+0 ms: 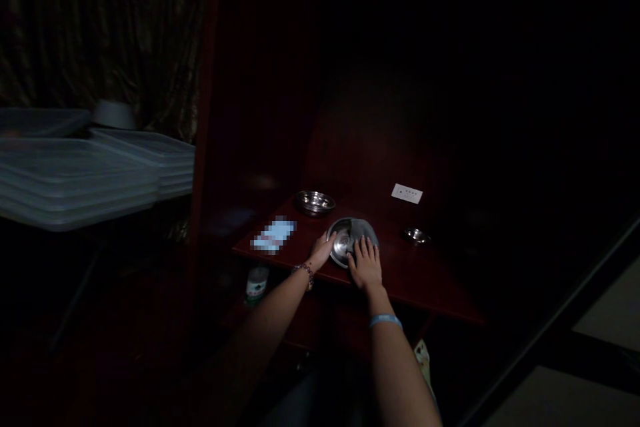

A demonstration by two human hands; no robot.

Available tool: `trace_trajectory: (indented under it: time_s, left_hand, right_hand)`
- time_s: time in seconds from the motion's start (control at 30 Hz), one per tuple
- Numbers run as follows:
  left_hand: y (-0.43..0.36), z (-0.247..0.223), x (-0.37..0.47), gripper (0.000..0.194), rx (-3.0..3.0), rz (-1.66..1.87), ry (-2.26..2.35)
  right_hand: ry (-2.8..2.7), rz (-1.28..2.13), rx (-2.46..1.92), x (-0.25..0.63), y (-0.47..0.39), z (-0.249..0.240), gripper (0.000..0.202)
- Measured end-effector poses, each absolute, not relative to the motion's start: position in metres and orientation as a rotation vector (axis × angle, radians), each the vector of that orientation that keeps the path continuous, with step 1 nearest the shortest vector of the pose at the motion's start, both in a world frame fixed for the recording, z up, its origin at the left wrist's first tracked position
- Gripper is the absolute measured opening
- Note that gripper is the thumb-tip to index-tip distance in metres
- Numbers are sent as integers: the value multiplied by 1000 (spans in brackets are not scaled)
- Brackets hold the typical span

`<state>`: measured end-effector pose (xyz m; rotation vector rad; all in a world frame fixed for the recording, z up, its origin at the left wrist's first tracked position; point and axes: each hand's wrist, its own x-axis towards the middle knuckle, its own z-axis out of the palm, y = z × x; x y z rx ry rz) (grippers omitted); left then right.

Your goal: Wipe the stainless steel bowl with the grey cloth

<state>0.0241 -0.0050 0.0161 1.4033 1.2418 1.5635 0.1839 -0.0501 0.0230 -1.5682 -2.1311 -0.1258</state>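
Observation:
A shiny metal bowl point(341, 245) sits near the front edge of the dark red shelf point(395, 283). My left hand point(323, 251), with a beaded bracelet at the wrist, grips the bowl's left rim, thumb toward the inside. Over the right side of the bowl lies my right hand point(367, 267), fingers spread and flat, a light blue band on its wrist. Beneath those fingers a dull grey patch point(363, 230) covers part of the bowl; whether it is a cloth or the bowl's own surface, I cannot tell.
Behind on the left stands another metal bowl point(315, 202); a small metal dish point(417, 235) is at the right. A pixelated bright rectangle point(273, 235) lies at the shelf's left. Below is a bottle point(257, 285). Stacked clear plastic lids or trays point(75, 177) stand far left.

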Motion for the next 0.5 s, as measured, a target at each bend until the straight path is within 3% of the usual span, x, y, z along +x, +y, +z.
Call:
trace_trajectory:
  time_s: [0.23, 0.5]
  left_hand:
    - [-3, 15, 24, 49, 1405, 1519, 1307]
    - [-2, 14, 27, 50, 1422, 1572, 1234]
  right_hand:
    - [-2260, 18, -1503, 179, -57, 24, 55]
    - [-2196, 505, -1320, 174, -68, 40, 47]
